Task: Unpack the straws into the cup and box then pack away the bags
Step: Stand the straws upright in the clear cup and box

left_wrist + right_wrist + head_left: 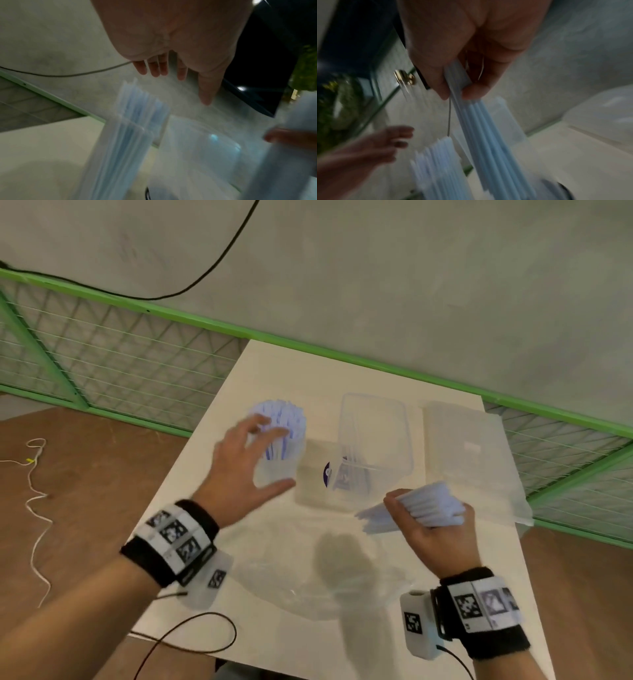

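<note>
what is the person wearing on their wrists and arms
Both forearms are bare, no sleeves. Each wrist carries a black fabric wristband with a white strip of square black-and-white coded markers. A white boxy camera unit, itself tagged with a marker, hangs under each wrist, and a thin dark cable trails from it.

Black wristbands (173, 556), checkered marker tags, white camera boxes (419, 625), seemingly cabled.

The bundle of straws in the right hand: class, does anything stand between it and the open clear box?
Nothing visible blocks it. The right hand grips the bundle of straws just in front of the clear box, whose top is open. The left hand is off to the side by the cup.
</note>
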A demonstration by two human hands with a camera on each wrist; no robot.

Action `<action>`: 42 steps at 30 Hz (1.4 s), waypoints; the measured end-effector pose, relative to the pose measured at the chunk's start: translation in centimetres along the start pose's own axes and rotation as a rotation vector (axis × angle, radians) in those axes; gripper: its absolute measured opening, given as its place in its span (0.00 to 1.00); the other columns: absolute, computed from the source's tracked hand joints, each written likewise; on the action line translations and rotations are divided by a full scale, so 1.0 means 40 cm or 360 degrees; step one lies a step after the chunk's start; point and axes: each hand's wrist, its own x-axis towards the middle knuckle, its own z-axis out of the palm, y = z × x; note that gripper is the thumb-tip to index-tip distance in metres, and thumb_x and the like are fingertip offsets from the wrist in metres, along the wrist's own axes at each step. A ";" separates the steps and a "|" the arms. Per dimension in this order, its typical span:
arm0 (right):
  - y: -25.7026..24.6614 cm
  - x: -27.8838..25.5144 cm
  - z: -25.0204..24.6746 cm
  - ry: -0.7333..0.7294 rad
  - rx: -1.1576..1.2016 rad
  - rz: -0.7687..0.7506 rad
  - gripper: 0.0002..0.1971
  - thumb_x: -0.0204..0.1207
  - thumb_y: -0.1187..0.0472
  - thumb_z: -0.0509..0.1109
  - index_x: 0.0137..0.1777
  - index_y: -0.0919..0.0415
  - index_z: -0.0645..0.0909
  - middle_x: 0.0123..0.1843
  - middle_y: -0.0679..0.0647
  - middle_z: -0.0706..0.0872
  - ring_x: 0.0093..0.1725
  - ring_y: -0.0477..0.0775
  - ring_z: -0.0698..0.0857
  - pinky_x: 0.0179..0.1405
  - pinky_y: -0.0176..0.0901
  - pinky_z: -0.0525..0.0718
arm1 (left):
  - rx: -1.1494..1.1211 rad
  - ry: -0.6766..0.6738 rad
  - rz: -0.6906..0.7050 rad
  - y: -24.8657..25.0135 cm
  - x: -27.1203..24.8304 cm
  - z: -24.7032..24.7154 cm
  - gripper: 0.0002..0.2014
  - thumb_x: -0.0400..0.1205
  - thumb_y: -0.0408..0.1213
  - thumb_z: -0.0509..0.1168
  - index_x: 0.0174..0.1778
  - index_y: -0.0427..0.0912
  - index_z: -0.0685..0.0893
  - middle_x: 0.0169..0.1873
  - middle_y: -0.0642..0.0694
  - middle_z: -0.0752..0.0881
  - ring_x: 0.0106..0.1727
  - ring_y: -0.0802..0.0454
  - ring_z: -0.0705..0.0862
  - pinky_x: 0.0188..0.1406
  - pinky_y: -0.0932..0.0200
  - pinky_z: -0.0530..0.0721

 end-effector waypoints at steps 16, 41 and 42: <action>-0.253 0.324 0.211 -0.0434 0.0367 -0.0137 0.10 0.72 0.54 0.80 0.44 0.62 0.90 0.39 0.55 0.92 0.32 0.47 0.89 0.29 0.41 0.85 | -0.0329 -0.0563 -0.0218 -0.160 0.261 -0.005 0.27 0.77 0.33 0.75 0.70 0.58 0.80 0.67 0.56 0.82 0.68 0.57 0.79 0.64 0.79 0.72; -0.199 0.329 0.365 -0.0655 -0.0330 -0.0255 0.47 0.50 0.37 0.87 0.71 0.48 0.74 0.72 0.46 0.64 0.70 0.53 0.63 0.71 0.56 0.70 | -0.1305 -0.0101 -0.0239 -0.045 0.177 -0.106 0.20 0.85 0.57 0.52 0.74 0.70 0.73 0.71 0.53 0.80 0.71 0.57 0.81 0.75 0.52 0.72; -0.202 0.330 0.354 -0.0676 -0.0322 -0.0276 0.50 0.48 0.37 0.87 0.72 0.47 0.72 0.74 0.47 0.63 0.72 0.53 0.63 0.72 0.59 0.70 | -0.1280 -0.0086 -0.0210 -0.044 0.166 -0.105 0.21 0.86 0.53 0.55 0.76 0.66 0.72 0.71 0.53 0.80 0.71 0.57 0.80 0.75 0.52 0.73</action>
